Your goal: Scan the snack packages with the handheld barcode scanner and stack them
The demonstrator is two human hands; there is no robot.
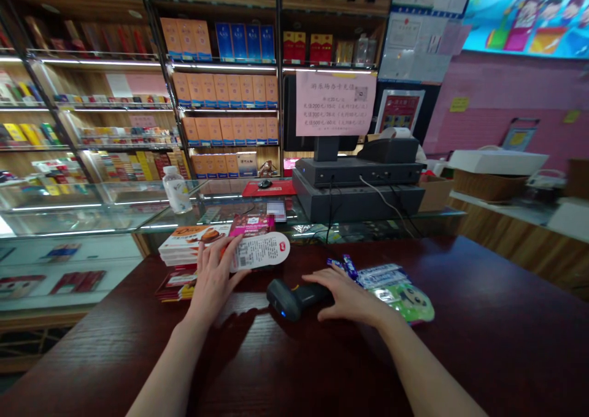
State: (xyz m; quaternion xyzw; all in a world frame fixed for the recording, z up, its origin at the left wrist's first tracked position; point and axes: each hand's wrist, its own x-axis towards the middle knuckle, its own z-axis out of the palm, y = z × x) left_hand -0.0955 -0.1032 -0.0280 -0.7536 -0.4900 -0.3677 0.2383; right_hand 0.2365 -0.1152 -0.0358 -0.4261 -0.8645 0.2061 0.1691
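Note:
My left hand lies with its fingers stretched at the near edge of a white round-ended package with printed text and a barcode; its thumb is apart. Under and beside that hand are stacked white-and-orange snack boxes, flat packs and a pink nut package. A black handheld barcode scanner with a blue light rests on the counter. My right hand hovers at its handle, fingers apart and not closed round it. Right beside are small purple-blue wrapped bars and a green-and-blue snack bag.
The dark wooden counter adjoins a glass display case. On the glass stand a clear bottle, a mouse on a red mat, and a cash register with trailing cables. Stocked shelves line the back wall.

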